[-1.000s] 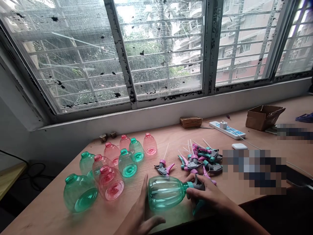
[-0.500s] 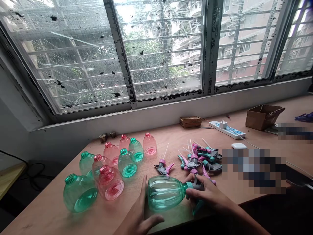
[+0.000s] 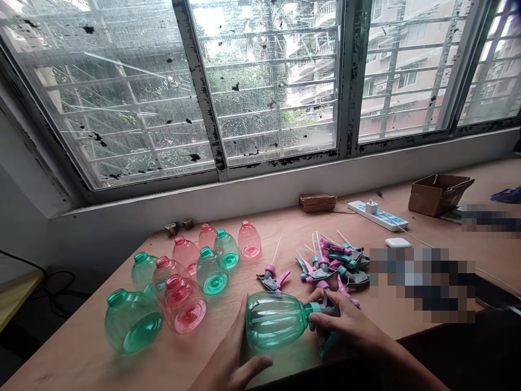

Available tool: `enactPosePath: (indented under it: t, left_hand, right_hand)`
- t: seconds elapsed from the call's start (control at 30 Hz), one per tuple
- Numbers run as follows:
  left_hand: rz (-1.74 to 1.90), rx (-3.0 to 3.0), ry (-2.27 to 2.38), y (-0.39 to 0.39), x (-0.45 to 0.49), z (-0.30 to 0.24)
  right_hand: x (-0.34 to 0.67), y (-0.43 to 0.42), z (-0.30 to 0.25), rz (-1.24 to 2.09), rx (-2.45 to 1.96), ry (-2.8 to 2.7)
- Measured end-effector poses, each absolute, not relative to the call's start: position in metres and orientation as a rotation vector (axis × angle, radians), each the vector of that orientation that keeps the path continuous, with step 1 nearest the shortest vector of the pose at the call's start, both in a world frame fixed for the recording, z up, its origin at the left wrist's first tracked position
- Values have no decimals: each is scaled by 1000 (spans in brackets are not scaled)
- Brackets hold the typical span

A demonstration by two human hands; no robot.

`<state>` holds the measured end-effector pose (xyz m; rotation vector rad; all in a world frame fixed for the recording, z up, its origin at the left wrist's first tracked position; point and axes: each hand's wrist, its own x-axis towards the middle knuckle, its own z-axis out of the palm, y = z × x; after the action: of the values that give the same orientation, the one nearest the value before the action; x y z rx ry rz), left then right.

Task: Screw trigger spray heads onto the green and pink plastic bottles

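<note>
I have the right hand (image 3: 345,320) curled firmly round the spray head (image 3: 331,307), a grey plastic body with a ribbed teal collar set at the neck of a clear green bottle (image 3: 277,320). That bottle lies sideways at the near middle of the scene, its rounded, fluted wall catching long streaks of light, neck to the right. I have the left hand (image 3: 234,347) spread wide, thumb well apart from the fingers, beside the bottle's base; whether it touches, I cannot tell.

To the left I see egg-shaped green bottles (image 3: 133,326) and pink bottles (image 3: 186,304) standing upright, glossy and see-through, with threaded necks. Just beyond the held bottle lies a grey and pink sprayer (image 3: 271,279), its thin pale tube slanting up; right of it is a tangled sprayer pile (image 3: 334,266). The smooth wooden table (image 3: 89,353) also bears a creased cardboard box (image 3: 431,198), far right.
</note>
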<state>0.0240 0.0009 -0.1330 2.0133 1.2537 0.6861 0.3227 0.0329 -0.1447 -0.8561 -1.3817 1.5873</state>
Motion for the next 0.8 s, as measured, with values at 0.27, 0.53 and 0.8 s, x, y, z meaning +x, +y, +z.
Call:
enactPosePath:
  t: [0.27,0.53,0.8]
  left_hand:
    - [738,1996,1251,-2,31,-130]
    - [775,1977,1238,0,32,-127]
    - [740,1930,1206,1,29,-128]
  right_hand:
    - [322,32,-143,1594,-859,-1373]
    - [322,33,-145,1593,-846,-1370]
    - [324,32,-145,1586,-845,-1377]
